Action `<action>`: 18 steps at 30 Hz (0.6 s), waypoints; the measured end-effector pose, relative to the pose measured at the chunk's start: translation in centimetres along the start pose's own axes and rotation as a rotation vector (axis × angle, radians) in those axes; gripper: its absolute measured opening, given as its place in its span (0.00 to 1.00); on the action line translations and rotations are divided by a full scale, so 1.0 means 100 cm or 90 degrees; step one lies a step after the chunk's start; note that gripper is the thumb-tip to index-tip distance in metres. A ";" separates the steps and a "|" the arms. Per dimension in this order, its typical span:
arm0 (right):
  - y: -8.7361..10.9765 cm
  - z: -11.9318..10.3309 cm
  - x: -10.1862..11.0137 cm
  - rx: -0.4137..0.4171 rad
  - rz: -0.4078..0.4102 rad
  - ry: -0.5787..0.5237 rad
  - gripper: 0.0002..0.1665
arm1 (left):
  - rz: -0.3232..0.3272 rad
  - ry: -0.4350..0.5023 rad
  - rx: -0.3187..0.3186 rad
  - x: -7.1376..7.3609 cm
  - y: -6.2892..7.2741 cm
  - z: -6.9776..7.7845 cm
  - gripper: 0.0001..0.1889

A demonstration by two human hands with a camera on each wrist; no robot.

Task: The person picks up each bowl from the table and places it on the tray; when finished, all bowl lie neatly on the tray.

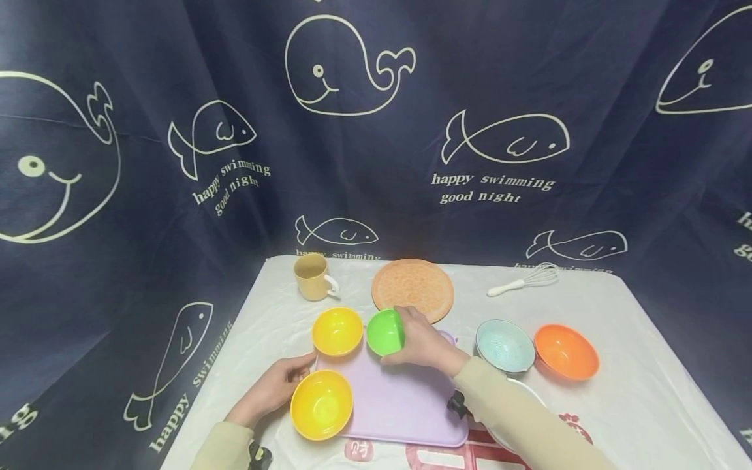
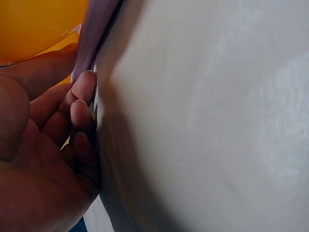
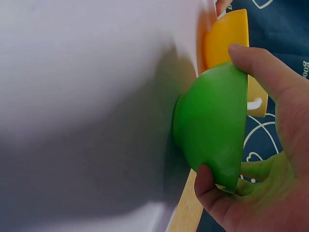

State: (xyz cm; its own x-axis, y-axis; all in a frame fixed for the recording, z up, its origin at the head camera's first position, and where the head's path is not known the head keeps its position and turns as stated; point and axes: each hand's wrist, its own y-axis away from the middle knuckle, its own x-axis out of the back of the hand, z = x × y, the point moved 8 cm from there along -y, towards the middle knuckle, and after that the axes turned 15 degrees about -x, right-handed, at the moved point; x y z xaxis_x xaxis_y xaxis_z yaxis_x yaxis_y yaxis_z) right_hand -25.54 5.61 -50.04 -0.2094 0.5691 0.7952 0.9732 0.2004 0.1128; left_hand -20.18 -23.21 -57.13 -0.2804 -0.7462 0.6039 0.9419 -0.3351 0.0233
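Observation:
My right hand (image 1: pixel 424 343) grips the rim of a small green bowl (image 1: pixel 384 334), which sits at the far edge of a light purple cutting board (image 1: pixel 399 398). In the right wrist view, thumb and fingers span the green bowl (image 3: pixel 212 121). My left hand (image 1: pixel 281 385) pinches the board's left edge, and the left wrist view shows its curled fingers (image 2: pixel 83 116) at that edge. Yellow bowls stand on either side of this hand: one (image 1: pixel 337 333) at the board's far left corner, another (image 1: pixel 321 406) at its near left.
A tan mug (image 1: pixel 313 277) stands at the back left, beside a round wooden-looking board (image 1: pixel 413 287). A white-handled whisk (image 1: pixel 523 282) lies at the back right. Light blue (image 1: pixel 505 349) and orange (image 1: pixel 566 352) bowls stand at the right. My right forearm partly covers a white round dish (image 1: pixel 531 390).

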 end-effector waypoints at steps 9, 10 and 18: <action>-0.002 0.001 -0.006 0.013 -0.013 -0.014 0.73 | -0.001 -0.002 -0.015 -0.002 -0.002 0.002 0.27; -0.001 0.002 -0.007 0.011 -0.014 -0.014 0.74 | -0.001 -0.001 -0.014 -0.003 -0.002 0.002 0.27; 0.005 0.003 0.005 -0.015 -0.022 -0.012 0.80 | -0.006 0.002 -0.003 -0.003 -0.001 -0.003 0.28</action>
State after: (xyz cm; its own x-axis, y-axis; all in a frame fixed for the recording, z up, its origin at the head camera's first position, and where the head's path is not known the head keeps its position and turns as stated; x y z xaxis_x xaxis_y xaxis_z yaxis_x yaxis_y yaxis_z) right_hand -25.22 6.24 -49.81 -0.2438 0.5775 0.7791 0.9674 0.2012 0.1536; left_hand -20.28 -23.07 -57.57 -0.2893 -0.7444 0.6018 0.9385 -0.3445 0.0251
